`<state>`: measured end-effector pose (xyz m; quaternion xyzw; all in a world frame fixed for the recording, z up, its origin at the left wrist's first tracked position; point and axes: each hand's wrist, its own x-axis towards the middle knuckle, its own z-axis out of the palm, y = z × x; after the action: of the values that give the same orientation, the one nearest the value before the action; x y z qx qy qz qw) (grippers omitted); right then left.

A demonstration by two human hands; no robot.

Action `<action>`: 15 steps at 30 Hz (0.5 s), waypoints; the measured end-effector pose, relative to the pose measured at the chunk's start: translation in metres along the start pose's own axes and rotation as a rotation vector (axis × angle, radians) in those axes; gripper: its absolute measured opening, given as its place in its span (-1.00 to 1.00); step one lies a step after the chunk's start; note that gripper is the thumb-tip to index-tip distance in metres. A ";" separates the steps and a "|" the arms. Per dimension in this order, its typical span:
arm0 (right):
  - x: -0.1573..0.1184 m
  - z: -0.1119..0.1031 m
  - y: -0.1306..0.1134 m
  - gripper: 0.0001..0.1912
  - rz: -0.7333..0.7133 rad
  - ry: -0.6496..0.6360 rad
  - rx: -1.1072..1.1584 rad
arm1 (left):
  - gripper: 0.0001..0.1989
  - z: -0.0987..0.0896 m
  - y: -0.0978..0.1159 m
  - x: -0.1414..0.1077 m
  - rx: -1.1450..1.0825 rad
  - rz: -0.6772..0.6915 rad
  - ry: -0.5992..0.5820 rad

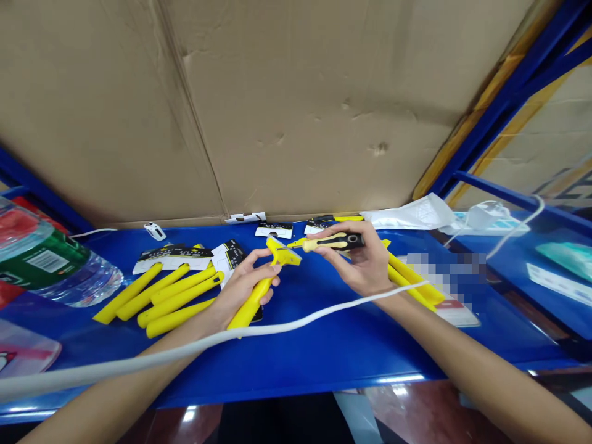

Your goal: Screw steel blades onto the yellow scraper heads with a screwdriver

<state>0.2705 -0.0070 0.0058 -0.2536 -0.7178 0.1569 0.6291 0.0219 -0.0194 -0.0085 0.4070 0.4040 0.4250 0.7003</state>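
In the middle of the head view, my left hand (252,277) is closed round the neck of a yellow scraper (250,305). Its wide head points up and to the right. My right hand (363,262) grips a screwdriver (335,241) with a black and cream handle. The shaft points left, and its tip is at the scraper's head; whether it sits in a screw is too small to tell. Left of my left hand lie several yellow scraper handles (152,293) on printed cards (180,258). More yellow handles (414,277) lie beyond my right wrist.
A white cable (296,324) runs across the view in front of my forearms. At the left stands a large water bottle (50,262). A white packet (407,214) and a power strip (493,223) lie at the back right of the blue shelf (314,351). Cardboard (296,111) closes off the back.
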 end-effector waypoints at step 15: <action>0.003 -0.004 -0.003 -0.54 -0.006 -0.040 0.036 | -0.33 0.005 0.005 -0.002 0.005 0.003 -0.012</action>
<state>0.2742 -0.0082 0.0103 -0.2372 -0.7279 0.1729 0.6196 0.0246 -0.0206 -0.0023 0.4119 0.4002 0.4228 0.7010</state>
